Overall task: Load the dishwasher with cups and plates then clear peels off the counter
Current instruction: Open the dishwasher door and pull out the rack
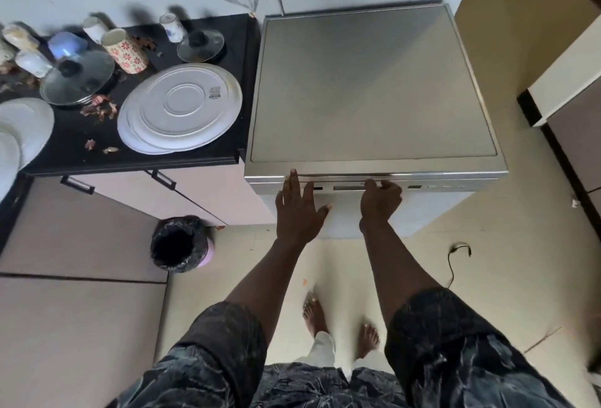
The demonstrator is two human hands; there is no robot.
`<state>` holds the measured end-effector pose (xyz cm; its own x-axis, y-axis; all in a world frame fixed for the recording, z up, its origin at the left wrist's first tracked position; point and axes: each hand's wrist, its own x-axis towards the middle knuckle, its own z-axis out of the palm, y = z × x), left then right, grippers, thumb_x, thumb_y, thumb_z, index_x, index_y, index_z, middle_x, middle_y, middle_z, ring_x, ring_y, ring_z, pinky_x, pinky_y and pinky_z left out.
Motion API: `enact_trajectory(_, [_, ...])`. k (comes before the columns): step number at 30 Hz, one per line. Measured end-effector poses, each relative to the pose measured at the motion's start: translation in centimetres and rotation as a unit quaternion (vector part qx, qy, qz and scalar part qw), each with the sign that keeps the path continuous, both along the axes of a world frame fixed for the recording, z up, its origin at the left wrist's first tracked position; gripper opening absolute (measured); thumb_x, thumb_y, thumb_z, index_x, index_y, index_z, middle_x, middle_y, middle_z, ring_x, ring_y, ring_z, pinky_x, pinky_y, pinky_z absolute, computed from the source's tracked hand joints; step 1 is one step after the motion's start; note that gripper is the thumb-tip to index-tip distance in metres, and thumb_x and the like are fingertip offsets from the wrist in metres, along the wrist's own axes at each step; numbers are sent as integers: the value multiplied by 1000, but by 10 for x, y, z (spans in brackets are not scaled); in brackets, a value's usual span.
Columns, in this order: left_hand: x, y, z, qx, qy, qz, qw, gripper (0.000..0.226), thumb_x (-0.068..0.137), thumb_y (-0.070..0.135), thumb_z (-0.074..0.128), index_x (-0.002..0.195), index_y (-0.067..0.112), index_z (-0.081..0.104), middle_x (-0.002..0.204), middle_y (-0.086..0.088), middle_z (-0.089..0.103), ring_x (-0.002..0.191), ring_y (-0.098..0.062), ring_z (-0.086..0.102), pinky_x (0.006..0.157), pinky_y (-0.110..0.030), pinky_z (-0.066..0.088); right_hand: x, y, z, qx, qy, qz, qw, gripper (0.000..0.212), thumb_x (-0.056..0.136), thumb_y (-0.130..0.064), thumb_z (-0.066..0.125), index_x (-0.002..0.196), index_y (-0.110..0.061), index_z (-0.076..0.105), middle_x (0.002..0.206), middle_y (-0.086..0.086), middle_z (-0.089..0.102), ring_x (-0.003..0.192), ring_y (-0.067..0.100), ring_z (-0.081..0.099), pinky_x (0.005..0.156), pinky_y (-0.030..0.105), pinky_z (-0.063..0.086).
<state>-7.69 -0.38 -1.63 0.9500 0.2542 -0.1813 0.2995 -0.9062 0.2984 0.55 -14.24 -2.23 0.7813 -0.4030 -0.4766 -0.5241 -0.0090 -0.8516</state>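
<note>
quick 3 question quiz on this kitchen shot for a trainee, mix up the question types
1. Short answer: which hand lies flat, fingers straight, against the dishwasher door?
2. True or false: the dishwasher door is hanging open.
3. Multiple choice: where is the stack of plates?
A. inside the dishwasher
B. on the black counter
C. on the floor

Key:
1. The left hand. The right hand curls its fingers at the door's top edge.
2. False, it is shut.
3. B
</note>
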Motion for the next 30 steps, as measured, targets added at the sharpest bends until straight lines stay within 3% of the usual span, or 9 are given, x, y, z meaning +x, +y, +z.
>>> enact_trajectory(2, [-5,0,1,-27,-22,26,999,63,95,53,55,144,15,44,166,-14,4,152,-30,9,118,-47,24,4,2,-10,175,54,-50,982,57,77,-42,80,118,-15,51,114,8,59,91,23,56,85,37,54])
enact_trajectory(4, [-9,-3,2,-86,-31,77,993,52,94,45,60,135,14,53,164,-12,16,146,-29,24,113,-42,30,6,0,-16,297,56,-59,951,46,91,-30,74,128,-11,55,112,4,60,99,21,58,78,35,54])
enact_trajectory(6, [-10,-6,2,-149,-59,137,978,38,94,38,64,123,14,62,151,-9,41,136,-26,41,106,-34,34,8,-4,-18,354,40,-42,933,34,99,-24,66,130,-14,58,115,1,62,107,20,60,81,37,53])
enact_trajectory(8, [-8,-11,0,-207,-83,199,954,27,92,34,65,110,14,68,126,-4,62,118,-22,57,96,-31,42,8,-10,-29,403,31,-17,914,24,101,-26,63,123,-19,59,113,0,62,107,18,62,86,41,54])
enact_trajectory(10, [-4,-17,1,-304,-68,258,914,23,92,35,64,100,14,69,105,1,71,103,-19,65,89,-34,48,7,-15,-36,430,22,-8,903,20,99,-28,65,118,-21,61,114,-2,64,108,16,63,88,42,55])
enact_trajectory(14, [6,-29,1,-494,-24,316,810,25,95,41,64,96,15,66,103,-7,70,90,-19,65,87,-40,56,10,-24,-44,438,22,19,899,13,96,-28,69,107,-21,67,111,-1,68,111,18,64,94,39,55])
enact_trajectory(23, [43,-56,-34,-688,-62,403,600,22,100,33,57,105,12,61,120,-15,64,117,-28,60,107,-43,46,13,-33,-55,313,25,108,943,34,97,-40,64,123,-17,63,116,-3,70,110,13,67,101,42,47])
enact_trajectory(27, [58,-69,-36,-724,-82,413,546,27,102,33,54,113,10,63,120,-13,66,124,-26,59,107,-41,45,14,-32,-59,294,28,107,949,43,98,-40,62,130,-13,61,131,4,67,109,13,65,100,41,45])
enact_trajectory(30, [63,-70,-38,-727,-95,430,527,38,101,31,56,127,5,59,120,-13,64,117,-25,62,103,-38,46,16,-31,-61,284,27,99,953,40,98,-41,63,127,-13,62,124,2,68,106,13,66,100,42,46])
